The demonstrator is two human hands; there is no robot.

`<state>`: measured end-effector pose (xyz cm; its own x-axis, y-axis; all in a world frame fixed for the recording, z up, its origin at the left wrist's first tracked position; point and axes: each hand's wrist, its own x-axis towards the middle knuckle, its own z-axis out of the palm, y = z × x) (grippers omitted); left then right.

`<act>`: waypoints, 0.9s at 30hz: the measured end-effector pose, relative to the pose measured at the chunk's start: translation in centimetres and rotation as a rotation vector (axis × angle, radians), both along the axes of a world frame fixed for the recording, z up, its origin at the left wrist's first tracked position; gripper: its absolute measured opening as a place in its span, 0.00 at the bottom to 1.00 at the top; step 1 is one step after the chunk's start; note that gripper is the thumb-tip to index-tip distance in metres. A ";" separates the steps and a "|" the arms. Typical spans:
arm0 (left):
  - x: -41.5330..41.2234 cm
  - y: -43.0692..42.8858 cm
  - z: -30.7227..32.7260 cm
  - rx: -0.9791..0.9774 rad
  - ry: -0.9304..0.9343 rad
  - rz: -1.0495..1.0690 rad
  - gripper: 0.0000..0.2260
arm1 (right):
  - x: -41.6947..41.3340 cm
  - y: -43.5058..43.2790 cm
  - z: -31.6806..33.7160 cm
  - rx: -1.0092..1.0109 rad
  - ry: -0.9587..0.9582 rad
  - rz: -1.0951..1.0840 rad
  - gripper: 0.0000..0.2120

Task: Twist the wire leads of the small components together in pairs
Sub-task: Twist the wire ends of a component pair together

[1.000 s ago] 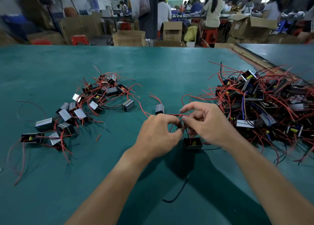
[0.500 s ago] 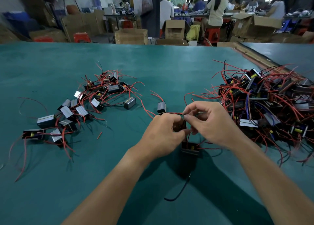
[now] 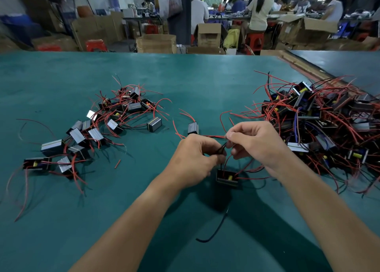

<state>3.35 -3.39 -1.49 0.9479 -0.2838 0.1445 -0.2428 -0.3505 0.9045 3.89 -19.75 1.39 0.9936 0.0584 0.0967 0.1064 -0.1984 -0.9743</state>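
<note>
The left hand (image 3: 195,158) and right hand (image 3: 257,142) meet near the middle of the table (image 3: 185,76), each grip pinched on the thin leads (image 3: 223,148) rising from a small black component (image 3: 227,178) just below the fingers; this twist looks under way, not finished; a single component (image 3: 192,128) lies just beyond; at left a spread group (image 3: 92,131) seems already done, though its joints are too small to confirm; at right a larger tangled pile (image 3: 329,123) waits, so most work likely remains.
</note>
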 end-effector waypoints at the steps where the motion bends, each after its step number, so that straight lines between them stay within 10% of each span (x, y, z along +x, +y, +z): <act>1: 0.0 0.0 0.0 -0.027 0.020 0.003 0.10 | 0.0 0.0 0.1 0.023 0.022 -0.002 0.11; 27: -0.3 0.0 0.8 -0.262 0.111 0.057 0.07 | -0.2 -0.2 -0.1 -0.138 -0.303 0.057 0.11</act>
<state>3.06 -3.40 -0.67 0.9754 -0.1965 0.1000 -0.1235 -0.1112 0.9861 3.66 -19.91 1.32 0.9158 0.1458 0.3743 0.4016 -0.3122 -0.8610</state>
